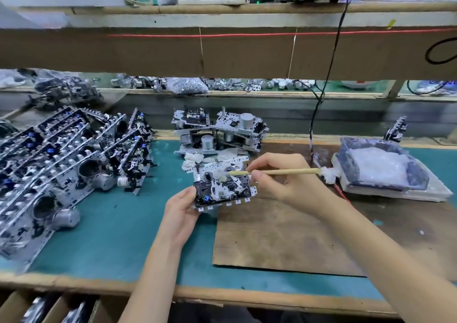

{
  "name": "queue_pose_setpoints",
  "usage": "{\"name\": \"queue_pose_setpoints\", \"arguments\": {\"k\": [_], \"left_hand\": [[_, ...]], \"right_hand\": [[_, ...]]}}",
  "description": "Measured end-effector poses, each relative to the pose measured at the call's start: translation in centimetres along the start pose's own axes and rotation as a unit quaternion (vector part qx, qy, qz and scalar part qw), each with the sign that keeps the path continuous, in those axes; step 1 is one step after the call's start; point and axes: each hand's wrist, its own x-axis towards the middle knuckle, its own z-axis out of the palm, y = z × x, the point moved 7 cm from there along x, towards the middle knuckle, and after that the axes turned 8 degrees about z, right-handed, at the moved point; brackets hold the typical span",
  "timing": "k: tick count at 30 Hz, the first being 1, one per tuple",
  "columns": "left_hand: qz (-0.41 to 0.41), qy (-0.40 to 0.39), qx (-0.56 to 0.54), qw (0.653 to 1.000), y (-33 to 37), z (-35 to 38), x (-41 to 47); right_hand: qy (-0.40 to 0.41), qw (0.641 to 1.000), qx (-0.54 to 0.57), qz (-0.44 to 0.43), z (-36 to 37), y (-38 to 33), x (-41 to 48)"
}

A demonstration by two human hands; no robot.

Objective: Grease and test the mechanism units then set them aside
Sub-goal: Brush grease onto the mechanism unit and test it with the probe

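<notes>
Here, a silver-and-black mechanism unit [222, 185], studded with gears and edge tabs, is gripped at its left edge by the left hand [181, 210] above the near-centre mat, while a grease-tipped stick [272, 172] is pinched by the right hand [284, 181].

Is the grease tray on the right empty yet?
Not empty: a mound of white grease fills much of the blue tray.

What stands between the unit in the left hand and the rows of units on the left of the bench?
Nothing visible. Only bare green mat lies between the mechanism unit, held in the left hand, and the nearest row. The brush in the right hand touches the unit's top.
</notes>
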Motion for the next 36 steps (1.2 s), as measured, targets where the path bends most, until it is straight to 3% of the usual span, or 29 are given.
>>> {"name": "queue_pose_setpoints", "arguments": {"k": [30,34,36], "left_hand": [[-0.002,-0.006,-0.01,1.0,-0.3,-0.2,0.1],[-0.003,-0.008,-0.007,1.0,-0.3,-0.2,0.1],[-0.002,-0.011,-0.013,1.0,-0.2,-0.2,0.0]], "right_hand": [[0.001,1.0,0.002,-0.017,0.8,0.2,0.9],[0.065,0.987,-0.073,-0.128,0.6,-1.6,0.8],[0.043,0.975,-0.169,-0.14,1.9,-1.5,1.4]]}}
